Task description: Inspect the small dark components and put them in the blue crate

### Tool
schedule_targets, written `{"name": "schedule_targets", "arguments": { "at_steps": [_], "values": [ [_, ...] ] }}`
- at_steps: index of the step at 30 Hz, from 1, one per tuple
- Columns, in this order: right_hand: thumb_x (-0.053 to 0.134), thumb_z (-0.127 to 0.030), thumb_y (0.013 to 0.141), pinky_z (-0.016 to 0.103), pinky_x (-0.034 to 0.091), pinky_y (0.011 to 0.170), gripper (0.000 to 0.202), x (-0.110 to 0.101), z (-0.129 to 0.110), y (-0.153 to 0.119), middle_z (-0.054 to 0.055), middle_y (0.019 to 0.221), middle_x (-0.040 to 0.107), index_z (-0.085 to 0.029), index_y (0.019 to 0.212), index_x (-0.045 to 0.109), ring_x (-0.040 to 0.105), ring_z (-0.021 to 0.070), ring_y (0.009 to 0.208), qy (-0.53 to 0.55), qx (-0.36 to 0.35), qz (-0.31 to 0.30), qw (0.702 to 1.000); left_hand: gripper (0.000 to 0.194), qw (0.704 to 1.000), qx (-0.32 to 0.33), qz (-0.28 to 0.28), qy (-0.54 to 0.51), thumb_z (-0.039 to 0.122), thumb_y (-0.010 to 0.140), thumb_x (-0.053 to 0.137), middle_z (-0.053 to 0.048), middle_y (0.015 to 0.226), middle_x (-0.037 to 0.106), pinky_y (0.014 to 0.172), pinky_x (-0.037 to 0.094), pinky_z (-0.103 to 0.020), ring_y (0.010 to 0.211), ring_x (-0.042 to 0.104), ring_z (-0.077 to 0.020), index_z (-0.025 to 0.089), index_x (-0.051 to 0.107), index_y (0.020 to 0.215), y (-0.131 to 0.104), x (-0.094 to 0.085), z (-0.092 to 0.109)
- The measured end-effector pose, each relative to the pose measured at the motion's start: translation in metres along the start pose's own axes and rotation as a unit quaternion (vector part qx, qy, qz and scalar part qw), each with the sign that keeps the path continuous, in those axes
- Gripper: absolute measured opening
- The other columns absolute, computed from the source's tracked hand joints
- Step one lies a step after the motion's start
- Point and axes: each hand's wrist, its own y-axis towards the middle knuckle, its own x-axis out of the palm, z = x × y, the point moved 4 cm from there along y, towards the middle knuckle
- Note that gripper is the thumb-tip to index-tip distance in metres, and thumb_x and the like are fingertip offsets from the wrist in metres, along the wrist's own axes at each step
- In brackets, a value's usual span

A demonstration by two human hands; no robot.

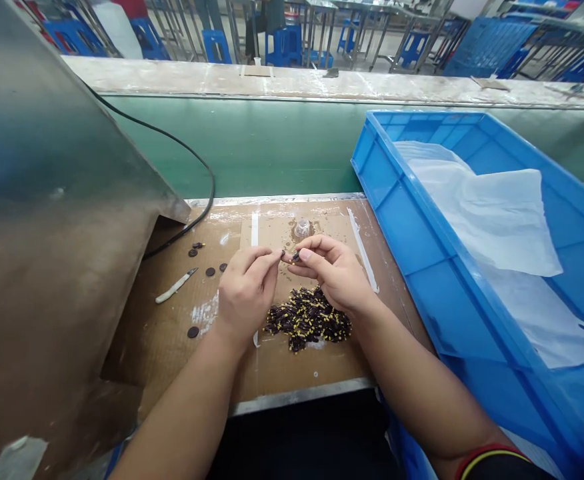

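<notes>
Over the brown work surface (272, 373), my left hand (246, 290) pinches a tiny dark piece (283, 254) between thumb and fingertips. Close beside it, my right hand (336, 272) grips a small black-and-yellow part (295, 256). The exact kind of these parts is too small to make out. Just below both hands lies a heap of small dark parts with yellow tips (307, 320). A small clear lump (303, 229) sits on the cardboard behind my fingertips.
A white-handled knife (176, 287) and several dark round discs (193, 331) lie at left. A large metal housing (47, 200) bounds the left side, with a black cable (192, 150) nearby. At right stands a blue crate (412, 220) holding white sheets (507, 213). Behind runs a green belt (272, 143).
</notes>
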Motion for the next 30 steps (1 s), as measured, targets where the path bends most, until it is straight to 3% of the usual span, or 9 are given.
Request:
{"name": "schedule_targets", "arguments": {
  "at_steps": [3,6,10,12,15,17,19,26,30],
  "values": [
    [0.081,-0.036,0.082,0.034,0.064,0.091,0.023,-0.002,-0.001,0.001,0.002,0.094,0.068,-0.019,0.093,0.071,0.069,0.0145,0.093,0.007,-0.011,0.0,1.0,0.024,0.998,0.019,-0.016,-0.061,0.005,0.087,0.069,-0.011,0.123,0.07,0.097,0.058,-0.034,0.105,0.071,-0.0189,0.016,0.074,0.107,0.001,0.0,0.0],
    [0.081,-0.035,0.081,0.033,0.064,0.09,0.022,-0.004,-0.003,0.001,0.001,0.093,0.069,-0.02,0.092,0.071,0.07,0.0135,0.09,0.025,-0.002,-0.002,1.0,0.025,0.991,0.006,-0.014,-0.13,0.004,0.083,0.074,-0.006,0.117,0.074,0.098,0.058,-0.03,0.102,0.073,-0.0169,0.019,0.076,0.103,0.002,-0.003,0.002],
    [0.083,-0.037,0.079,0.035,0.064,0.089,0.025,-0.003,-0.005,0.001,0.0,0.09,0.069,-0.02,0.091,0.069,0.071,0.014,0.087,0.039,0.025,-0.009,0.999,0.018,0.974,-0.107,0.023,-0.197,0.011,0.083,0.078,-0.005,0.105,0.076,0.094,0.059,-0.032,0.097,0.073,-0.0171,0.021,0.078,0.097,0.003,-0.002,-0.001],
    [0.083,-0.038,0.079,0.036,0.064,0.09,0.026,-0.002,-0.006,0.0,0.0,0.089,0.068,-0.02,0.091,0.068,0.071,0.014,0.087,0.044,0.03,-0.011,0.999,0.013,0.938,-0.213,0.032,-0.271,0.018,0.084,0.079,-0.006,0.1,0.076,0.088,0.06,-0.029,0.091,0.073,-0.016,0.021,0.079,0.097,-0.001,0.005,-0.007],
    [0.083,-0.037,0.079,0.036,0.063,0.091,0.026,-0.001,-0.008,0.0,-0.001,0.089,0.068,-0.02,0.091,0.067,0.072,0.0142,0.087,0.055,0.029,-0.015,0.998,0.016,0.836,-0.361,0.036,-0.412,0.03,0.085,0.079,-0.007,0.091,0.076,0.078,0.06,-0.024,0.081,0.072,-0.014,0.019,0.078,0.097,-0.01,0.02,-0.016],
    [0.084,-0.036,0.079,0.035,0.064,0.091,0.025,0.0,-0.008,-0.001,-0.001,0.089,0.068,-0.02,0.09,0.068,0.072,0.0142,0.087,0.059,0.027,-0.019,0.998,0.019,0.775,-0.406,0.046,-0.482,0.034,0.084,0.081,-0.007,0.088,0.076,0.076,0.06,-0.022,0.078,0.072,-0.0133,0.018,0.078,0.093,-0.014,0.028,-0.018],
    [0.084,-0.035,0.079,0.035,0.064,0.091,0.024,0.0,-0.008,-0.001,0.0,0.09,0.068,-0.019,0.09,0.069,0.072,0.0144,0.088,0.061,0.025,-0.021,0.998,0.018,0.744,-0.418,0.054,-0.519,0.034,0.082,0.082,-0.007,0.086,0.075,0.076,0.059,-0.021,0.079,0.072,-0.0123,0.017,0.078,0.088,-0.014,0.031,-0.018],
    [0.083,-0.034,0.079,0.035,0.064,0.091,0.023,-0.002,-0.01,-0.001,0.001,0.091,0.069,-0.02,0.091,0.07,0.072,0.0158,0.092,0.059,0.007,-0.019,0.998,0.015,0.744,-0.416,0.027,-0.522,0.028,0.083,0.082,-0.007,0.096,0.076,0.082,0.06,-0.021,0.084,0.072,-0.0116,0.019,0.079,0.095,-0.012,0.031,-0.014],
    [0.081,-0.036,0.081,0.035,0.063,0.092,0.023,-0.001,-0.01,-0.002,0.002,0.095,0.071,-0.02,0.093,0.07,0.071,0.0157,0.094,0.031,0.002,-0.028,0.999,0.013,0.774,-0.397,0.03,-0.492,0.029,0.087,0.078,-0.006,0.097,0.076,0.083,0.061,-0.025,0.085,0.072,-0.0131,0.02,0.079,0.097,-0.012,0.028,-0.013]
  ]
}}
